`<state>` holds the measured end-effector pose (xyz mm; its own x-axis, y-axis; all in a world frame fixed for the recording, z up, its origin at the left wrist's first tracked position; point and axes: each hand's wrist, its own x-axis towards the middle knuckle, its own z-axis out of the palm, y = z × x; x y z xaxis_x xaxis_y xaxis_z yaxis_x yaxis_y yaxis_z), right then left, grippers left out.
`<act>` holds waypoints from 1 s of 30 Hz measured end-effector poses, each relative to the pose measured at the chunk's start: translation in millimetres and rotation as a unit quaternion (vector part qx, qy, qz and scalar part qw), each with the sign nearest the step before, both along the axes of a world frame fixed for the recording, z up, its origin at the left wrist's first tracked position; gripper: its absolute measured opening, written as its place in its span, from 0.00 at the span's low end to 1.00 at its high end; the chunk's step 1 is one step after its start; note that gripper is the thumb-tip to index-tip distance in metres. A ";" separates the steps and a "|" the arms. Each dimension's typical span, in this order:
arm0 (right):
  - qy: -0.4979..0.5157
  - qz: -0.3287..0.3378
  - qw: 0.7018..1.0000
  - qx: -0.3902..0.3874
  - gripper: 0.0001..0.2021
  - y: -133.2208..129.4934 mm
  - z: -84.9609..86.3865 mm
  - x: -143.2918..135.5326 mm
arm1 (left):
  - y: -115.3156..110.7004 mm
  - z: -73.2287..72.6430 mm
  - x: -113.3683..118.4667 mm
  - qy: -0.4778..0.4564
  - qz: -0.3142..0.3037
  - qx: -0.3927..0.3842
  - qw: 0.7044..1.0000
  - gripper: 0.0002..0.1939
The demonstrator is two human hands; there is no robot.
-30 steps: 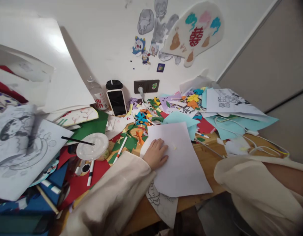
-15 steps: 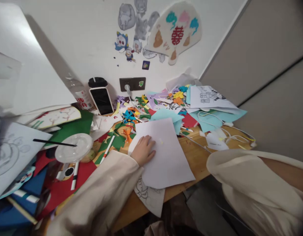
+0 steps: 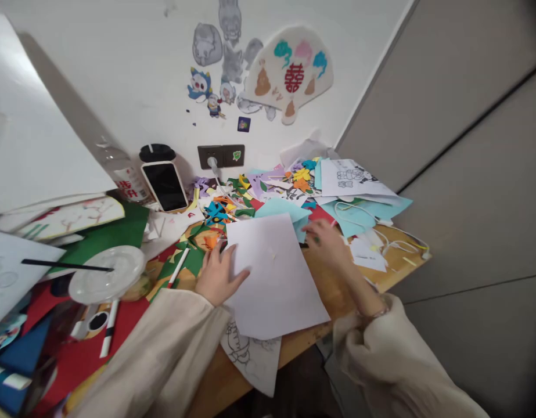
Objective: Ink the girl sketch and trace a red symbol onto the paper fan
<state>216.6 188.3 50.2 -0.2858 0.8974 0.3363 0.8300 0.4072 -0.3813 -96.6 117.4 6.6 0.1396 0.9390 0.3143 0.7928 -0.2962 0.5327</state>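
Note:
A sheet of white paper [image 3: 274,278] lies on the wooden desk [image 3: 337,296], over a paper with a line drawing [image 3: 254,357]. My left hand [image 3: 218,276] rests at the sheet's left edge, fingers spread and thumb on the paper. At the sheet's upper right, my right hand [image 3: 326,244] has bent fingers drawn together by light blue paper [image 3: 285,209]. Whatever these fingers hold, if anything, is hidden. Left of my left hand, a white marker [image 3: 179,267] lies on green paper scraps.
A cup with a clear lid [image 3: 108,273] and a black straw [image 3: 67,265] stands at left. Behind are a phone [image 3: 165,186], a bottle [image 3: 123,177] and coloured paper cuttings [image 3: 215,212]. White cables [image 3: 383,232] lie at right, near the desk's edge.
My right hand has come in from the right to the sheet's upper right corner. My left hand has slid left to the sheet's edge, fingers wider apart. The view has shifted slightly.

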 end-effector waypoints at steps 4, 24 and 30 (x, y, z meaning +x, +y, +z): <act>0.021 0.008 0.996 -0.086 0.08 -3.5 -26.9 -5.4 | -0.7 -3.3 -9.0 -0.078 -0.009 -0.012 0.997 0.34; 0.297 0.125 0.870 -0.374 0.28 35.9 0.5 -51.6 | 40.0 68.3 -39.5 -0.479 0.066 0.099 0.870 0.36; 0.331 0.089 0.905 -0.253 0.39 68.7 -14.3 -52.4 | -38.2 104.5 3.4 -0.275 -0.042 0.133 0.951 0.20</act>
<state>164.2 257.0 35.9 -0.3277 0.9437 0.0448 0.2900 0.1456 -0.9459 -93.2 79.2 111.1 -0.0434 0.8088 0.5864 0.3830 -0.5287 0.7575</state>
